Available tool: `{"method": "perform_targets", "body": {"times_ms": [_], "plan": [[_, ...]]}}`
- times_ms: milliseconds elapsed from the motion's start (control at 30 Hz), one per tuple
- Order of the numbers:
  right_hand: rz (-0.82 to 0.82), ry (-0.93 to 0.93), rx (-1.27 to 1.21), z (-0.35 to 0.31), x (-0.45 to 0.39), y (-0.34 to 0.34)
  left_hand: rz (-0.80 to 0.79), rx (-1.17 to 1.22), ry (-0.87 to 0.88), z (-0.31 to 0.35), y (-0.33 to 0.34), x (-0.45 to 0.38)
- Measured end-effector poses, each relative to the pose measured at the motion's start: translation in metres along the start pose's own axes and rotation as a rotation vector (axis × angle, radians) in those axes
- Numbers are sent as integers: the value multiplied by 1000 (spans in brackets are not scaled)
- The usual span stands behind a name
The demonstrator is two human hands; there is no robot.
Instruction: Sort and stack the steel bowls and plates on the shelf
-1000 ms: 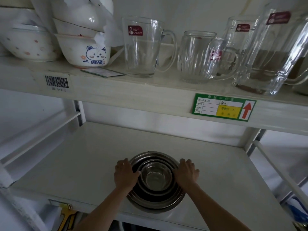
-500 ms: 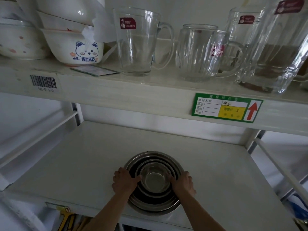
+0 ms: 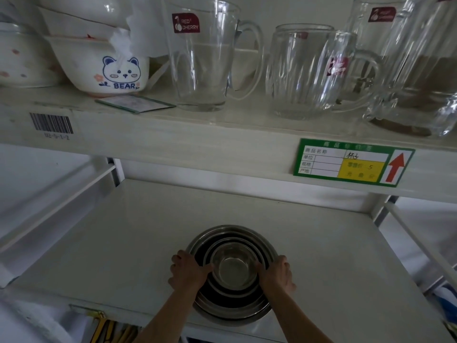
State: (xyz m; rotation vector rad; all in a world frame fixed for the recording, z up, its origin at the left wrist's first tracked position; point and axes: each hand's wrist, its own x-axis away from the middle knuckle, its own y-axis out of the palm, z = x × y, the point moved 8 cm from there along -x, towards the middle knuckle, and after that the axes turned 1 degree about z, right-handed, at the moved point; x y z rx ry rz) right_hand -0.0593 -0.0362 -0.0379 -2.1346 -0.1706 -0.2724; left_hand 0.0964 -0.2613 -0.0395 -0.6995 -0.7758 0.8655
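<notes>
A nested stack of steel bowls [image 3: 231, 237] stands near the front edge of the lower white shelf [image 3: 123, 243]. The smallest bowl [image 3: 233, 268] sits in the middle of the stack. My left hand [image 3: 188, 272] grips the stack's left rim, fingers curled over the edge. On the opposite rim, my right hand [image 3: 277, 274] holds on the same way. No steel plates are in view.
The upper shelf [image 3: 173, 134] carries ceramic bowls, one with a bear print [image 3: 108, 68], and several glass mugs [image 3: 205, 53] and jugs [image 3: 415, 70]. A green price label [image 3: 351, 162] hangs on its front edge. Side rails flank the lower shelf.
Both hands have slid slightly toward me along the rims of the stack. The camera has moved closer and tilted, so the upper shelf looks larger.
</notes>
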Motion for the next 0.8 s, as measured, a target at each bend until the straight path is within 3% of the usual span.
{"method": "perform_targets", "body": {"times_ms": [267,567,800], "plan": [[-9,-44,13,-3,6,-4,2,-7,34,1,-1,3],[-68,-72,29,-4,8,-17,76,155,35,-1,-16,8],[-10,-249,-4,-20,23,-48,165,207,270,45,-39,33]]}}
